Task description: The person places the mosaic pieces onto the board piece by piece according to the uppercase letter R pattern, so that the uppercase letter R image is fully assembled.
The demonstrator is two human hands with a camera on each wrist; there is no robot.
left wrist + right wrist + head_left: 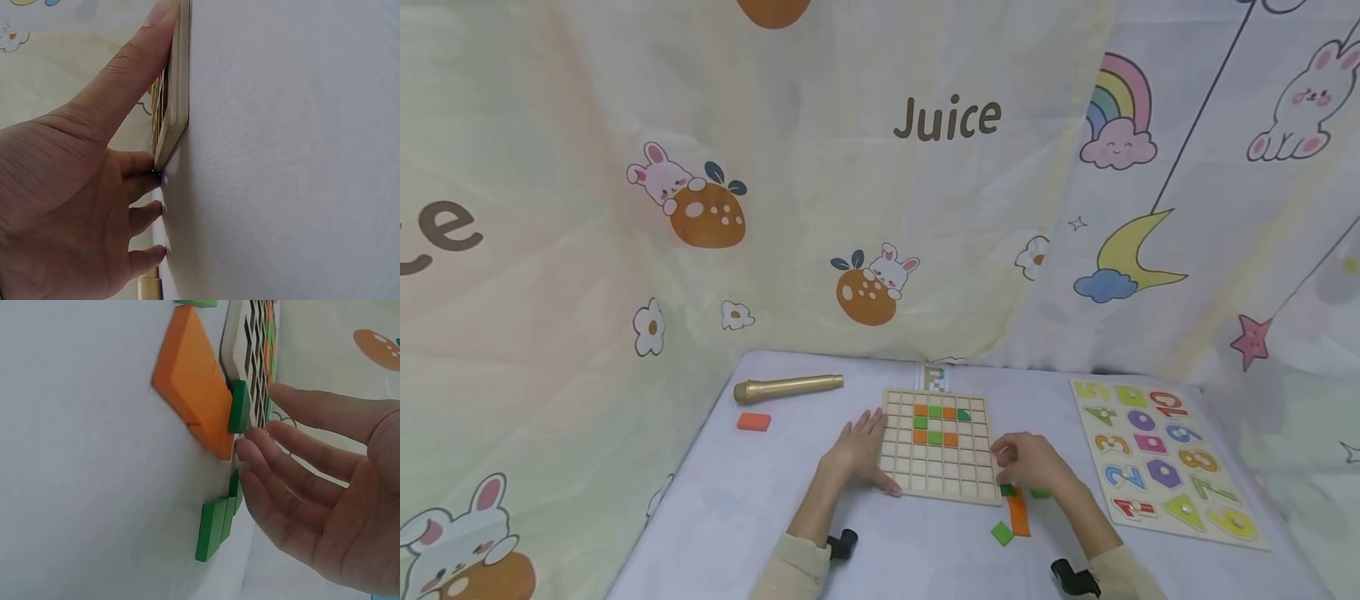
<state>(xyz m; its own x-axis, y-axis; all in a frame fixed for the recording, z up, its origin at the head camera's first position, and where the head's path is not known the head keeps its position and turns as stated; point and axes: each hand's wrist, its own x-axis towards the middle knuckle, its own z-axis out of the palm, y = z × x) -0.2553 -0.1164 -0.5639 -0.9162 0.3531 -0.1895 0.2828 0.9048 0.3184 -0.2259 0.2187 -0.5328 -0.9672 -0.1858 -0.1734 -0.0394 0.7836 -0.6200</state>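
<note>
A wooden grid board (936,479) lies on the table, with several orange and green tiles (935,437) set in its upper cells. My left hand (859,454) steadies its left side, fingers straight, thumb (128,75) along the near edge. Beside the right edge is my right hand (1033,462), its fingers loosely bent and apart, with nothing seen between them. Just below those fingertips, a dark green piece (239,406) sits against orange pieces (194,362) at the board's corner. More green pieces (212,528) lie under the hand, partly hidden in the head view.
A loose green square (1002,533) lies near the orange pieces. To the right is a number and shape puzzle board (1150,467). A gold microphone (788,387) and an orange-red block (753,422) lie at the left. Behind the grid board is a small pattern card (936,377).
</note>
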